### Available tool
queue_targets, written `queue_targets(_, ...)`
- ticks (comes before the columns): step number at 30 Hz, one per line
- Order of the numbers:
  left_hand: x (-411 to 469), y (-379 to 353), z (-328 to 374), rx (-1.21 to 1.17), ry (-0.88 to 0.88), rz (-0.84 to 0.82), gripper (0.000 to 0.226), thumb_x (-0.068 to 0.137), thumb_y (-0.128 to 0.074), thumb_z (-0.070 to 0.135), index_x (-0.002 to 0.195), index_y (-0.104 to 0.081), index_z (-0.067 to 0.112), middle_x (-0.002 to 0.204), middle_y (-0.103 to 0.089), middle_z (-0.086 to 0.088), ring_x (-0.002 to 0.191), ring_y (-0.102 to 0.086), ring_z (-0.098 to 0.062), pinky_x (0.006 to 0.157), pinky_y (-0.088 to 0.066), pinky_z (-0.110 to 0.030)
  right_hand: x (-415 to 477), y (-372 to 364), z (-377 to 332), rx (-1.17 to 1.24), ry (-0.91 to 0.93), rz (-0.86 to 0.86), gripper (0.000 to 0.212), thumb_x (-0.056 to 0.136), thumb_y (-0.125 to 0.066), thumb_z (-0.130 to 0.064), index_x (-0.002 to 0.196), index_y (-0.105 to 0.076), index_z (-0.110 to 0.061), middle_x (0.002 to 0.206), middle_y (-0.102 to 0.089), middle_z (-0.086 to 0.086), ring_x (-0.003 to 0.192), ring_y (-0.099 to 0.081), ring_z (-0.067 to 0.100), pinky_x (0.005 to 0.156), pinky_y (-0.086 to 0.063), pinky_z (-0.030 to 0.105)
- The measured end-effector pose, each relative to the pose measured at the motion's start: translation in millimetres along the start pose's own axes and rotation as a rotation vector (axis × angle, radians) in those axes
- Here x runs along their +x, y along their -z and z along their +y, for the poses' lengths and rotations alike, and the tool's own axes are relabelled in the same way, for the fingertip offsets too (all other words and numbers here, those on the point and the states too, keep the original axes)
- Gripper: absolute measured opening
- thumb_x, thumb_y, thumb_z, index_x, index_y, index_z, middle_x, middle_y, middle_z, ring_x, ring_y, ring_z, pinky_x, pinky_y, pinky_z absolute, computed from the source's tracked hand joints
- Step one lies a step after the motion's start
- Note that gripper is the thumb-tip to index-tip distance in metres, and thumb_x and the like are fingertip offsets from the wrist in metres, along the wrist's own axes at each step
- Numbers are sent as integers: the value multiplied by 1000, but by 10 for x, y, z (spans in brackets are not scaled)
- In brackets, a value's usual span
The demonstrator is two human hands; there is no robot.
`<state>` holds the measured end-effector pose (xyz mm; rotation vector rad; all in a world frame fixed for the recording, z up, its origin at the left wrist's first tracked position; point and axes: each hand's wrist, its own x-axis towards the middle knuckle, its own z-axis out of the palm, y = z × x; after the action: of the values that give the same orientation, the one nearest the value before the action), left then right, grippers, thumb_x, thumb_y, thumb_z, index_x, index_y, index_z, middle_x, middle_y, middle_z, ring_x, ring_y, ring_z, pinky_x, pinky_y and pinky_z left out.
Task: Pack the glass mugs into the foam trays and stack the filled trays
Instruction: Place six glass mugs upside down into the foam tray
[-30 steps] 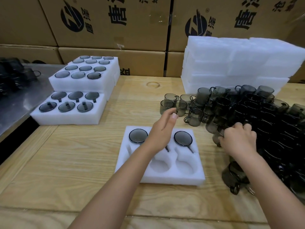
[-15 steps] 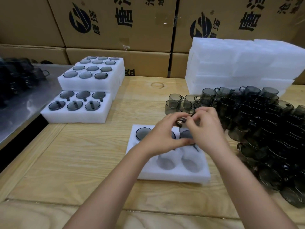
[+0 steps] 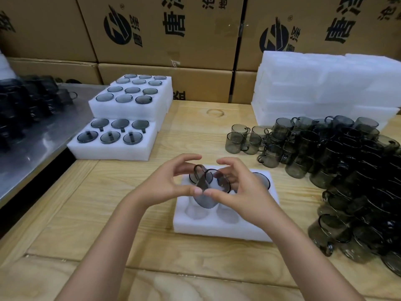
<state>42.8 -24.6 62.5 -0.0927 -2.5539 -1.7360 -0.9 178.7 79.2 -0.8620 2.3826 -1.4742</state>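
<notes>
Your left hand [image 3: 169, 185] and right hand [image 3: 240, 192] are both gripping one smoky glass mug [image 3: 205, 196], held between them above the foam tray [image 3: 217, 227]. Your thumbs meet on the near side of the glass and your fingers curl over the top. The mug is tilted, with its handle at the upper left by your left fingers and its rim turned toward your right palm. It is clear of the foam and not seated in any pocket.

The foam tray lies on the table [image 3: 108, 213] near the middle, a little toward the front edge. One seated mug [image 3: 263, 181] shows in its back right pocket, and another dark rim shows at the back left, mostly hidden by your left hand. Two round pockets face you along the tray's front side.

The loose mugs [image 3: 347, 170] are heaped along the right edge of the table, from the back toward the front right corner. At the left edge sits a filled tray [image 3: 112, 148] holding six mugs, and touching it from behind is a taller stack of filled trays [image 3: 130, 109]. A pile of blank foam [image 3: 325, 88] stands at the back right, against the printed cardboard boxes [image 3: 162, 29]. Beyond the left edge, a metal surface [image 3: 32, 159] carries more dark mugs [image 3: 32, 98].
</notes>
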Motion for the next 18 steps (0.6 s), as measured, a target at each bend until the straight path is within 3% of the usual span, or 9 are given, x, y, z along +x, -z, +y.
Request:
queue_targets(3, -90, 29, -90, 33, 4, 20, 77, 64, -86, 26, 131, -49, 30, 130, -58, 10, 127, -45, 3, 109, -34, -29, -37, -155, -5, -112, 93, 37, 54, 68, -72, -52, 118, -54, -41, 103, -56, -26, 101, -51, -7, 82, -36, 3)
queue_targets(6, -136, 43, -155, 47, 12, 47, 83, 64, -86, 27, 136, -45, 27, 141, -47, 16, 133, -36, 5, 114, -27, -25, -33, -221, -33, -184, 120, 53, 53, 69, -69, -54, 118, -58, -39, 104, -56, -22, 98, -48, -10, 78, -32, -1)
queue_targets(13, -195, 77, -249, -92, 57, -24, 94, 64, -81, 10, 143, -33, 29, 142, -48, 10, 133, -39, 2, 109, -32, -17, 5, -315, -32, -283, 61, -27, 57, 73, -69, -56, 121, -58, -28, 102, -58, -13, 88, -51, 1, 75, -42, 16)
queue_targets(18, -210, 75, -294, -171, 71, -26, 97, 66, -83, 4, 143, -31, 32, 142, -48, 12, 134, -38, 0, 109, -32, -16, 16, -395, -64, -492, 78, -13, 59, 78, -62, -59, 123, -54, -23, 108, -58, -4, 102, -52, 13, 83, -44, 28)
